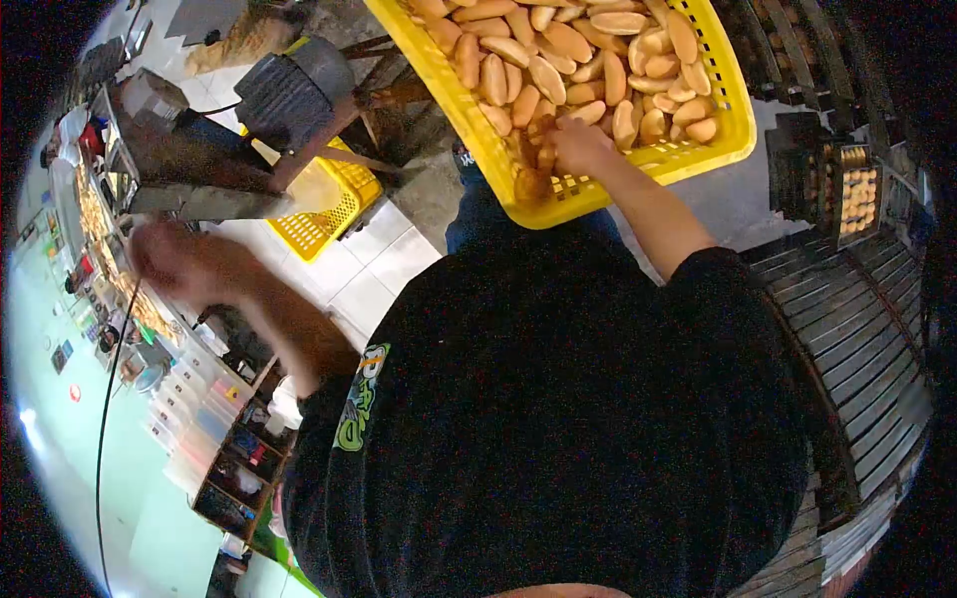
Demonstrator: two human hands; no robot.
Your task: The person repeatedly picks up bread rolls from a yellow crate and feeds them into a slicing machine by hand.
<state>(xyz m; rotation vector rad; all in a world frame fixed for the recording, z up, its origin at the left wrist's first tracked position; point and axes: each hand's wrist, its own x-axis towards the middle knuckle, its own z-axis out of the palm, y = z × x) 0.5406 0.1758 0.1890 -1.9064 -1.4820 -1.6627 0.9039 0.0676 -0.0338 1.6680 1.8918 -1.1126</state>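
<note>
Many oblong golden bread rolls [565, 40] fill a yellow crate [738, 120] at the top centre. Inside the crate's near edge, my right hand [586, 148] has its fingers closed at a darker brown roll [535, 182]; part of the grip is hidden. Off to the left, away from the crate, my left hand [169, 261] is raised over the side of the room. It is smeared by motion, so its fingers and anything in them cannot be made out.
A second yellow crate [344, 209] stands on the tiled floor beside a dark bench [229, 179]. Slatted metal racks [857, 339] line the right side, near a tray of round pieces [858, 194]. Shelves [239, 468] and people working at a long table [95, 214] are on the left.
</note>
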